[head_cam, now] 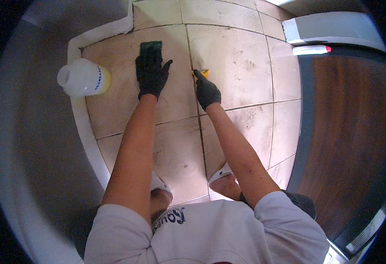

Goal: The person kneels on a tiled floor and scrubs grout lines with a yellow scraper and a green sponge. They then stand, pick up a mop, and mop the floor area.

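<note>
My left hand (151, 74), in a black glove, lies flat over a dark green scouring pad (151, 47) and presses it to a beige floor tile (113, 109). Its thumb points out to the right; the pad's far end shows beyond the fingers. Near a dark grout line (190, 49), my right hand (207, 90), gloved in black too, grips a small yellow tool (205, 72), possibly a scraper. The fingers hide most of that tool. Left of my left hand, an uncapped translucent plastic bottle (85, 79) with yellowish liquid bears writing on its side.
A low white skirting (77, 112) and grey wall bound the floor on the left. On the right are a dark brown wood panel (348, 132) and a white bottle with a red cap (311, 49). Dark smudges mark several tiles. My feet in white footwear (221, 172) are below.
</note>
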`<state>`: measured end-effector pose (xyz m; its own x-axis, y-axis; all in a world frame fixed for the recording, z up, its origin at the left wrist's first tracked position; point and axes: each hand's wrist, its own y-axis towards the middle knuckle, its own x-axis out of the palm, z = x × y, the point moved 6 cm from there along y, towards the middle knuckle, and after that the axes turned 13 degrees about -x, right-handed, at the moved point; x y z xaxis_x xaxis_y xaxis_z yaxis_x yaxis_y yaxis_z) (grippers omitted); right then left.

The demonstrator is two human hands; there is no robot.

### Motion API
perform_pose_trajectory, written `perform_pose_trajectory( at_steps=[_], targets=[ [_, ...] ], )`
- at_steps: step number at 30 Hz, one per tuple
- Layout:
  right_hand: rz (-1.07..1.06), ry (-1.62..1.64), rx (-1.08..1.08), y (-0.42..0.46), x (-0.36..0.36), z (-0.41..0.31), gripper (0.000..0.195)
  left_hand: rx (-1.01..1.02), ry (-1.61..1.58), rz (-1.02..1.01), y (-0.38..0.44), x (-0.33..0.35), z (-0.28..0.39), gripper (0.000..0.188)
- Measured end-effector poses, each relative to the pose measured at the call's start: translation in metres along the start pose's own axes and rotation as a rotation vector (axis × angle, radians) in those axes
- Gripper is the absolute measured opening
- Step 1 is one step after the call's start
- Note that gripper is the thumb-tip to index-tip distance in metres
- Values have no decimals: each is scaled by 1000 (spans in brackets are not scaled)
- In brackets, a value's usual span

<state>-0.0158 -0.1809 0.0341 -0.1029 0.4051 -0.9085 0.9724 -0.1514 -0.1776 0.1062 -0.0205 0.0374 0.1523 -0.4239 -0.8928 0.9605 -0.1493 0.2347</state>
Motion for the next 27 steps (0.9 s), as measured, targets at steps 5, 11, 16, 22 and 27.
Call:
perform_pose_trajectory(
  at_steps=[5,11,16,22,27],
  targets=[
    [-124,-42,69,-35,14,-6,42,-43,34,-30,-1,5,-10,63],
    [-1,-62,36,25,5,1,41,-9,-37,11,-2,3,-3,62],
    [-98,-16,110,8,2,-15,42,-35,-9,-5,0,-1,-7,62],
    [-33,-88,51,21,-4,-13,42,-42,-59,-43,1,-2,-5,64],
    [-69,-23,115,7,5,-9,48,-28,-75,-20,0,-1,-6,64]
  ],
)
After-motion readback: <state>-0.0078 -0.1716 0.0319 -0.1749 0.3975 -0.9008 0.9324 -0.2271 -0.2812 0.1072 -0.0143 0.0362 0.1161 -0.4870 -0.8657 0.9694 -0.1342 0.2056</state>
